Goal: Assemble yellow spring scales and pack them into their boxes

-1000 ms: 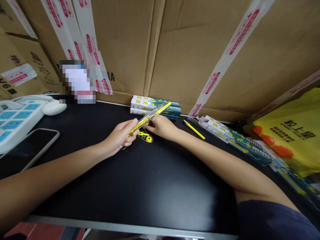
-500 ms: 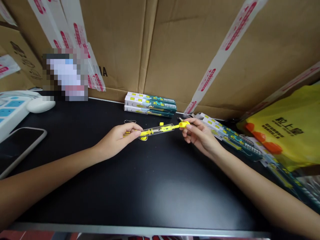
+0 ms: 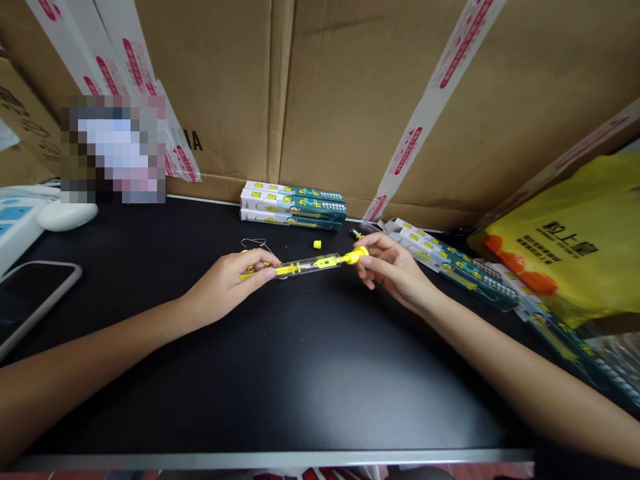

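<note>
My left hand (image 3: 231, 280) is closed round the left end of a clear tube with yellow parts inside (image 3: 313, 265), held level just above the black table (image 3: 280, 373). My right hand (image 3: 390, 263) pinches the yellow piece at the tube's right end (image 3: 356, 255) between thumb and fingers. A small yellow cap (image 3: 317, 245) lies loose on the table behind the tube. A thin wire loop (image 3: 254, 244) lies behind my left hand.
Stacked teal-and-white boxes (image 3: 293, 205) lie against the cardboard cartons (image 3: 325, 87) at the back. More such boxes (image 3: 450, 263) fan out at the right beside a yellow bag (image 3: 570, 247). A phone (image 3: 30, 300), a white mouse (image 3: 67, 215) and a power strip (image 3: 13, 223) sit at the left.
The tube has dropped from a slant to level. My right hand left the tube's middle, reached right, and now holds a yellow piece at the tube's right end. The view shifted right.
</note>
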Demonstrator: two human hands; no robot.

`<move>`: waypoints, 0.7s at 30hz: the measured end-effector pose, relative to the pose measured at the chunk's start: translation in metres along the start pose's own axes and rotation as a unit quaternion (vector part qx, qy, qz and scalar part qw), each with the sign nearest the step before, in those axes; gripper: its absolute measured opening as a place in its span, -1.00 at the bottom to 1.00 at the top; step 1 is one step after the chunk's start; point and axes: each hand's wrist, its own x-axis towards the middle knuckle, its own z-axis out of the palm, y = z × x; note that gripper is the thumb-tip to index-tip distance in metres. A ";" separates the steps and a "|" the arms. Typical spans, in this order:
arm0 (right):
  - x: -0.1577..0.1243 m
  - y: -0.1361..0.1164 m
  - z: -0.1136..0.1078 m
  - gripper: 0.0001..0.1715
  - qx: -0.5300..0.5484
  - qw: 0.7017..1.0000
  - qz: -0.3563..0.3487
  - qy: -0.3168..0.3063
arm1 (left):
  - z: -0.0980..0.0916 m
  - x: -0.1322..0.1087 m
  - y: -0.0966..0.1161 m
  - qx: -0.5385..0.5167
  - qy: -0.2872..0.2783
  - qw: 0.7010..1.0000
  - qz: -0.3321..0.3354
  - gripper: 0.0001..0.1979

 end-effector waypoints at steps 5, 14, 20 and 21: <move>0.000 0.000 0.000 -0.69 -0.004 1.000 -0.010 0.000 | 0.000 0.000 -0.002 0.004 -0.001 1.000 0.003 -0.69; -0.002 0.002 0.003 -0.68 -0.017 1.000 -0.016 -0.016 | 0.002 0.000 0.000 0.006 -0.003 1.000 0.002 -0.72; -0.004 -0.001 0.006 -0.68 -0.021 0.999 -0.012 -0.024 | 0.002 0.000 0.000 0.009 -0.010 1.000 0.003 -0.71; -0.005 -0.001 0.006 -0.69 -0.022 0.999 -0.014 -0.025 | 0.002 -0.001 0.000 0.008 -0.011 1.000 0.004 -0.71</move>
